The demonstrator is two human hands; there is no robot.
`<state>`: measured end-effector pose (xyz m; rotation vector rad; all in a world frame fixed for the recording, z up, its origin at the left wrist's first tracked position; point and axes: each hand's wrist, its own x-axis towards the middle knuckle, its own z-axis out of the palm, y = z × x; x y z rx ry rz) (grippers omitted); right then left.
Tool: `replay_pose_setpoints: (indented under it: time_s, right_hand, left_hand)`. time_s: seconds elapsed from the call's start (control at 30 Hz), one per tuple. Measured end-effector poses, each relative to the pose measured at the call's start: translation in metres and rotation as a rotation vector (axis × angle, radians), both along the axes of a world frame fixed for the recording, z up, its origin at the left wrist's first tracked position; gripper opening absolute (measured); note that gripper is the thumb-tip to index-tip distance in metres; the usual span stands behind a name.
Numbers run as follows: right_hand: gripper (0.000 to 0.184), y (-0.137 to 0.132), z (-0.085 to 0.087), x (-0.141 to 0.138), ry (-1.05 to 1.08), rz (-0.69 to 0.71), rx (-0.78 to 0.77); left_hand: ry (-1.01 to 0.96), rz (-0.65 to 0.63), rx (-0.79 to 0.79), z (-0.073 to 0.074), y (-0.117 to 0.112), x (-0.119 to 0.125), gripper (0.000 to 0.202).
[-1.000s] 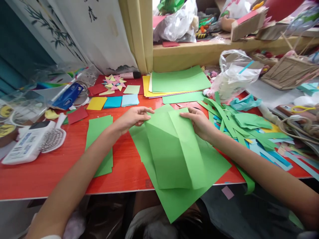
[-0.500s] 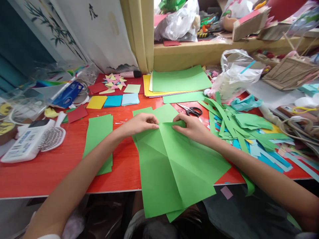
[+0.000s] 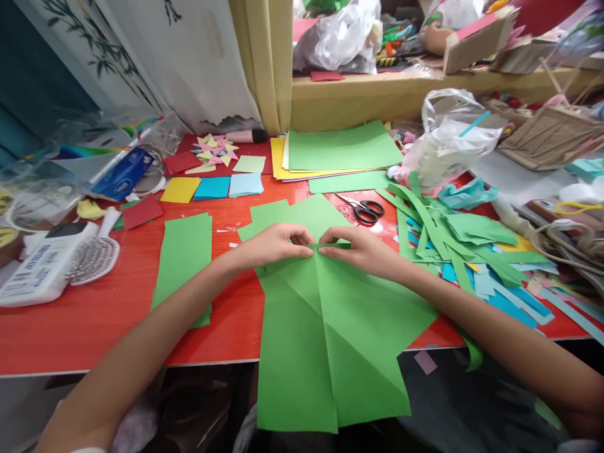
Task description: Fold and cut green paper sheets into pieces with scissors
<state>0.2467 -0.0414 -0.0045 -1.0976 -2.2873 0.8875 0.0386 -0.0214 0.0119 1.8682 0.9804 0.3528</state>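
Note:
A creased sheet of green paper [image 3: 297, 352] slopes toward me, its near end hanging past the table edge. My left hand [image 3: 278, 244] pinches its far edge just left of the centre crease. Close beside it, my right hand [image 3: 352, 248] grips the same edge to the right of the crease. Thumbs and fingertips of both hands are pressed together on the paper. More green sheets [image 3: 306, 211] lie flat on the table beneath and beyond it. Black-handled scissors [image 3: 368, 211] rest behind my right hand.
Green strips [image 3: 436, 229] and blue scraps pile up at right on the red table [image 3: 117, 333]. A green stack [image 3: 184, 264] lies at left, near a hairbrush [image 3: 94, 258]. Coloured squares [image 3: 212, 189], stacked sheets [image 3: 344, 148] and a plastic bag [image 3: 453, 141] stand at the back.
Both hands have come closer together at the crease and moved slightly toward me. The held sheet has opened flatter, and its near end hangs lower.

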Motion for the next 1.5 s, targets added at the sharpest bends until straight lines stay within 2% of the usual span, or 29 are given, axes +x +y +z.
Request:
replay_pose_setpoints:
  time_s: [0.2,0.43,0.8,1.23,1.37,1.5]
  right_hand:
    - [0.035,0.002,0.005,0.004,-0.005,0.044,-0.202]
    - [0.037,0.007,0.005,0.008,0.029,0.089,-0.321]
    - [0.037,0.009,-0.003,0.008,-0.052,0.071,-0.239]
    - [0.039,0.011,-0.004,0.009,0.068,0.025,-0.388]
    - [0.038,0.011,-0.004,0.008,0.066,0.028,-0.380]
    - [0.037,0.012,-0.002,0.008,0.045,0.027,-0.380]
  left_hand:
    - [-0.014,0.010,-0.004,0.000,-0.007,0.007,0.022]
    - [0.030,0.055,0.074,0.001,-0.016,0.012,0.019]
    - [0.109,0.100,0.192,-0.006,-0.020,0.013,0.017]
    - [0.075,0.093,0.306,-0.002,-0.022,0.017,0.011]
    - [0.078,0.072,0.280,-0.003,-0.018,0.015,0.013]
    - [0.087,0.056,0.171,-0.007,-0.012,0.012,0.023]
